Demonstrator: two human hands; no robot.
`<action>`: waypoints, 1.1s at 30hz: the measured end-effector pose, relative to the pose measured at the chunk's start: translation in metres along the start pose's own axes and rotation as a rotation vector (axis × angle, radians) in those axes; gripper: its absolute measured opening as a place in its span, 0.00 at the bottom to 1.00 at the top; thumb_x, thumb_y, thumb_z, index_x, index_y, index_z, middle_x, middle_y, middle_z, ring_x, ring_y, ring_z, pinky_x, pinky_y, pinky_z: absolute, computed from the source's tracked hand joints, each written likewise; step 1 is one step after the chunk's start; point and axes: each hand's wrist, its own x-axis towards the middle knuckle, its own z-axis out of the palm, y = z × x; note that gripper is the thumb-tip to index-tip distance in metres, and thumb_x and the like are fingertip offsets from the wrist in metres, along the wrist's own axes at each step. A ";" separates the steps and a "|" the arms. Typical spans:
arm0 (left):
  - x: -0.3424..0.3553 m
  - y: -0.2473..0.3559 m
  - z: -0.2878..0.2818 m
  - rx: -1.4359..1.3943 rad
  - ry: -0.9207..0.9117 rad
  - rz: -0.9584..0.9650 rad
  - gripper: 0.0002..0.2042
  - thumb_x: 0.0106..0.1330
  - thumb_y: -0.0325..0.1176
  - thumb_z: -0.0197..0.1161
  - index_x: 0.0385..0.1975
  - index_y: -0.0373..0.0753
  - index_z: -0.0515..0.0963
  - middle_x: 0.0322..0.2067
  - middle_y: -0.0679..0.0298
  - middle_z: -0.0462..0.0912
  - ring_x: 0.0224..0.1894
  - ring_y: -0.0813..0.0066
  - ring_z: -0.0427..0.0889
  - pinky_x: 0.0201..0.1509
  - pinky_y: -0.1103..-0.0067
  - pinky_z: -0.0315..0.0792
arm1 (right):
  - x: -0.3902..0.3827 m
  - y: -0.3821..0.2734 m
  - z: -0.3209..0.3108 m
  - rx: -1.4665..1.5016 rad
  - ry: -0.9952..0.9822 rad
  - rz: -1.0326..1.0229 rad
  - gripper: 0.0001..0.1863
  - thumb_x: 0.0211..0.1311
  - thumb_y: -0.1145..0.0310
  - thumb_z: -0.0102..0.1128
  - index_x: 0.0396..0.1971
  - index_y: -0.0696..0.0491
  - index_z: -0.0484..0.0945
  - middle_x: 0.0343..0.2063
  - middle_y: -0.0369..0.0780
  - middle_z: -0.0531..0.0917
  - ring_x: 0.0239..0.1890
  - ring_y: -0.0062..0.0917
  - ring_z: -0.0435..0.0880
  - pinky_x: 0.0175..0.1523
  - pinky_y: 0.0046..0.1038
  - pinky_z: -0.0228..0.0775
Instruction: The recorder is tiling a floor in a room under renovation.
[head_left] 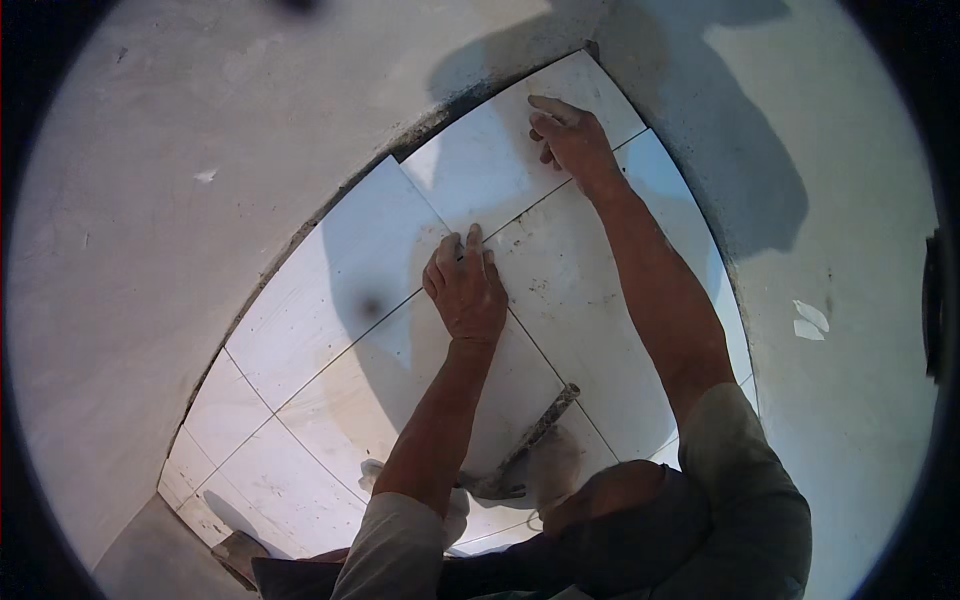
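My left hand [467, 290] lies with its fingers spread at the joint where several white floor tiles meet. Its fingertips touch the edge of the far corner tile [480, 160]. Over the right part of that tile is my right hand [575, 145], its index finger stretched out and the other fingers partly bent, holding nothing that shows. Thin dark joints separate the corner tile from its neighbours. A tile [350, 260] to the left and a dirt-speckled tile [575, 270] to the right border it.
Grey walls meet behind the far corner, with a dark, rough gap [430, 122] along the left wall. A tool with a speckled bar handle [545, 425] lies near my knees, partly hidden. A brown block-like piece [240, 553] is at the lower left.
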 end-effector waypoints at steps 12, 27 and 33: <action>0.001 -0.001 0.004 0.022 0.073 0.050 0.19 0.60 0.30 0.60 0.54 0.43 0.73 0.50 0.57 0.66 0.54 0.58 0.65 0.59 0.62 0.59 | -0.078 0.063 -0.078 -0.545 0.376 -0.116 0.19 0.60 0.63 0.56 0.50 0.54 0.77 0.40 0.54 0.81 0.42 0.46 0.82 0.49 0.37 0.73; 0.000 -0.001 0.002 0.032 0.011 0.013 0.20 0.60 0.31 0.61 0.54 0.44 0.72 0.51 0.58 0.66 0.54 0.58 0.66 0.58 0.63 0.60 | -0.083 0.066 -0.066 -1.094 0.308 -0.164 0.21 0.63 0.61 0.51 0.56 0.47 0.73 0.36 0.46 0.80 0.35 0.40 0.83 0.41 0.39 0.77; -0.001 -0.004 0.005 0.038 0.069 0.053 0.21 0.60 0.31 0.61 0.54 0.44 0.72 0.51 0.58 0.65 0.54 0.58 0.66 0.59 0.63 0.59 | -0.086 0.065 -0.062 -1.056 0.371 -0.177 0.23 0.64 0.60 0.51 0.59 0.46 0.70 0.37 0.47 0.79 0.36 0.39 0.83 0.40 0.39 0.77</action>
